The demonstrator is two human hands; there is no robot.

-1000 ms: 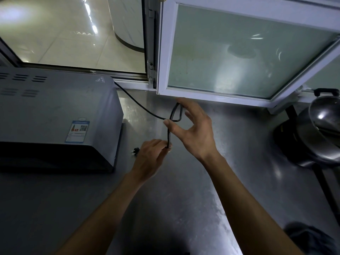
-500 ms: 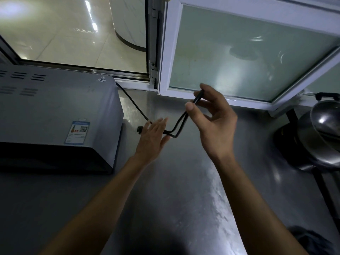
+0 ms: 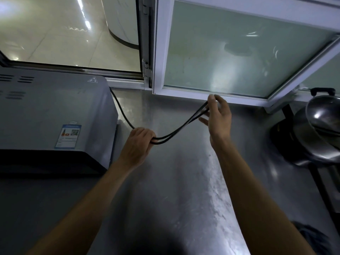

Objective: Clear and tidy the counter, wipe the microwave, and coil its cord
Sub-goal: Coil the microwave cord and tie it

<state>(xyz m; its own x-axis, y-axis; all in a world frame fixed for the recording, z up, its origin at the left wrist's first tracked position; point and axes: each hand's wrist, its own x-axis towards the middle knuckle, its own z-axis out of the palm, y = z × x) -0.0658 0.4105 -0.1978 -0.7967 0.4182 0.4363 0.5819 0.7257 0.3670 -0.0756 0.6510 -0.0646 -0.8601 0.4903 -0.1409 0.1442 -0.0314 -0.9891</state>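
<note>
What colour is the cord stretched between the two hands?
Black. The cord shows clearly in the head view against the grey counter.

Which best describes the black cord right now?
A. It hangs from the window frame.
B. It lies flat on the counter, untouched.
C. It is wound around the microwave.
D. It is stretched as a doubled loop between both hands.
D: the left hand grips one end of the doubled cord beside the microwave, and the right hand holds the other end, raised near the window frame.
</note>
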